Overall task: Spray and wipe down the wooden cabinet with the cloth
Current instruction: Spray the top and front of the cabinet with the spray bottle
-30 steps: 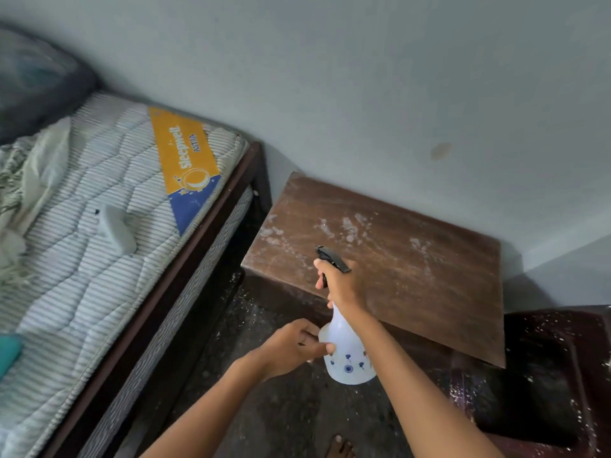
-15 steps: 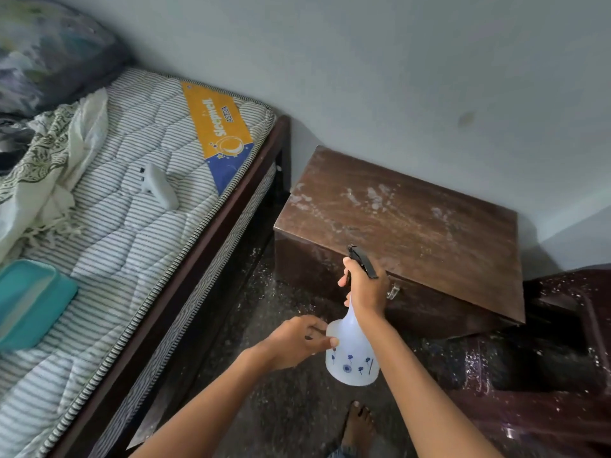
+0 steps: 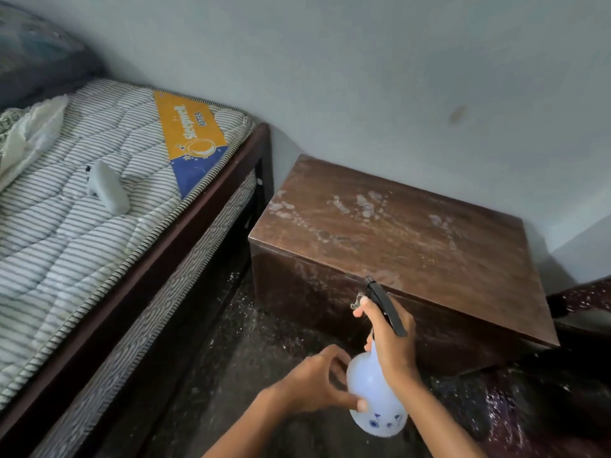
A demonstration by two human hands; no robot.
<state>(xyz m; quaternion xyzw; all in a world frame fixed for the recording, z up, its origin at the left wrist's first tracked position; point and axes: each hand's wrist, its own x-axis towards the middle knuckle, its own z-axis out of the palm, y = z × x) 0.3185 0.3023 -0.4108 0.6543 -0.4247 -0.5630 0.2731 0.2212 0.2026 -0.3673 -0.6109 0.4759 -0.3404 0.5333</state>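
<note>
A low brown wooden cabinet [image 3: 410, 239] stands against the wall, its top streaked with white dusty marks. In front of it my right hand [image 3: 391, 342] grips the neck of a white spray bottle [image 3: 375, 401] with a black trigger head, the nozzle aimed at the cabinet's front edge. My left hand [image 3: 314, 381] touches the bottle's round body from the left with its fingertips. No wiping cloth is clearly in view.
A bed with a striped mattress [image 3: 82, 226] and dark frame runs along the left. On the mattress lie a small white object [image 3: 107, 191] and crumpled fabric [image 3: 26, 133]. A dark speckled floor [image 3: 251, 352] separates bed and cabinet. Dark furniture [image 3: 582, 302] stands at the right.
The view has shifted and come closer to the cabinet. The bottle, held in my right hand, has stayed in front of the cabinet. My left hand's fingers have spread on the bottle's body.
</note>
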